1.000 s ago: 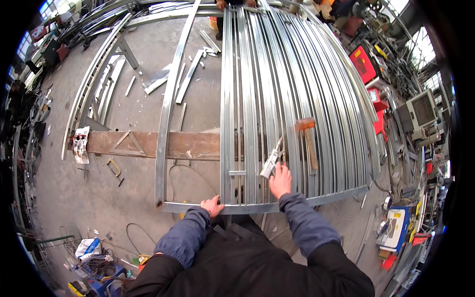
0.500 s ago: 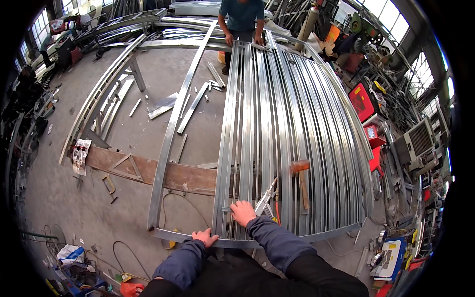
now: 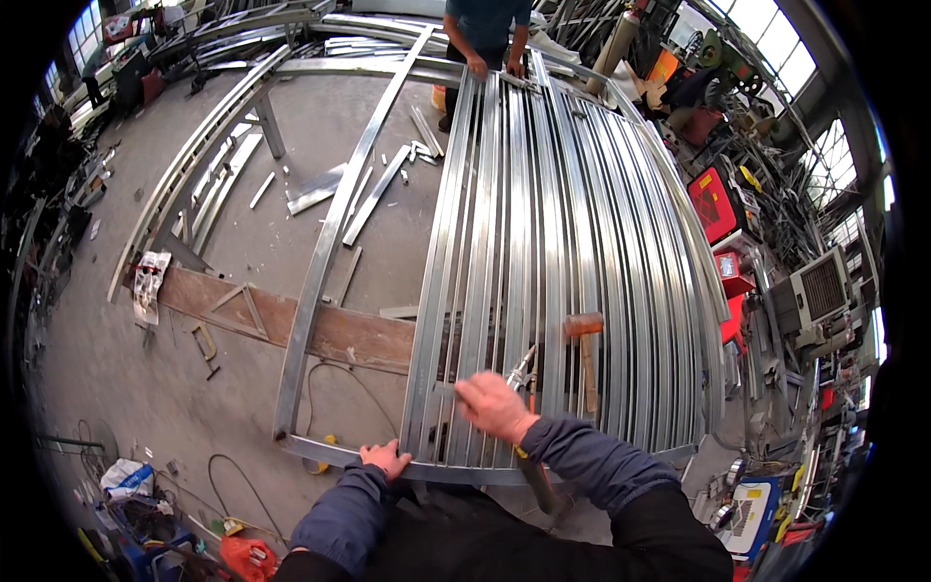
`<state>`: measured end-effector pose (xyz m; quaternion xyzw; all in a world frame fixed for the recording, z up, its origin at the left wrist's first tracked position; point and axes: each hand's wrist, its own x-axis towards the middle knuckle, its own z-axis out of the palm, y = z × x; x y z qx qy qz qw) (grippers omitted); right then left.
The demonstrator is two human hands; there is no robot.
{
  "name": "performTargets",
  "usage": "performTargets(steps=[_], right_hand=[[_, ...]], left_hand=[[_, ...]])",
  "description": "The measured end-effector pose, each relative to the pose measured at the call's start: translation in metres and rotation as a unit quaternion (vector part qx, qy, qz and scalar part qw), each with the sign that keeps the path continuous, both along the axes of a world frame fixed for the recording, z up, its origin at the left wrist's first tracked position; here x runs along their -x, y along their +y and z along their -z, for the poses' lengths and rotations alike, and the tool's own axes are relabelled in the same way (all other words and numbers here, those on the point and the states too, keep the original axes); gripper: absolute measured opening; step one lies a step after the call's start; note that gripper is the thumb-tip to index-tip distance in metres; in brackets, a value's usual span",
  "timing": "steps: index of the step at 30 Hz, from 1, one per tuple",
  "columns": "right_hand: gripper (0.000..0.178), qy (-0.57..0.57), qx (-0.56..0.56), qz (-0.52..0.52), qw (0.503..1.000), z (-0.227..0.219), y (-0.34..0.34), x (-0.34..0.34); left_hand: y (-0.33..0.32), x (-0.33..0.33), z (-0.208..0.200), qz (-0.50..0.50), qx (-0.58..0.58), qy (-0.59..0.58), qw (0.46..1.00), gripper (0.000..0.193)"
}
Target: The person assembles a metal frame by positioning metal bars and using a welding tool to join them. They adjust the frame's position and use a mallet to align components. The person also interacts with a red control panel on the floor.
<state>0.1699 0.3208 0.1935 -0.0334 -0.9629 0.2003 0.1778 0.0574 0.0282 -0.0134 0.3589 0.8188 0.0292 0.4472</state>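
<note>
A large frame of long galvanized metal tubes lies in front of me. My right hand is closed in a pinch on a short metal strip, which lies across the leftmost tubes near their front ends. My left hand rests on the near rail, fingers spread, thumb close to the end of the outer tube. Just beyond my right hand is a silver tool with a pointed tip, partly hidden by the hand. A hammer with an orange-brown head and wooden handle lies on the tubes to its right.
At the far end a person has both hands on the tubes. Below the frame's left side lie a rusty brown beam, a clamp and metal offcuts. Red cases and a cooler unit stand right.
My right hand has lifted and shifted slightly, with the short strip now a little farther up the tubes. My left hand stays on the near rail. The view has shifted somewhat.
</note>
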Motion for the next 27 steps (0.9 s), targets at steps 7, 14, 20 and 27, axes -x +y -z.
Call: performTargets(steps=[7, 14, 20, 27], right_hand=[[0.018, -0.1, -0.063, 0.084, 0.989, 0.016, 0.044, 0.01], [0.013, -0.242, -0.081, 0.008, 0.967, 0.114, 0.02, 0.018], [0.018, -0.298, -0.023, 0.024, 0.954, 0.132, 0.006, 0.04], [0.021, -0.388, -0.017, 0.015, 0.921, 0.126, 0.002, 0.063]], left_hand=[[-0.003, 0.0, 0.001, -0.006, -0.015, 0.006, 1.0, 0.061], [0.0, 0.0, -0.008, -0.008, -0.014, -0.003, 1.0, 0.059], [-0.001, -0.003, -0.009, -0.017, -0.03, 0.014, 0.999, 0.06], [0.001, -0.002, -0.015, -0.016, -0.028, 0.01, 0.999, 0.056]])
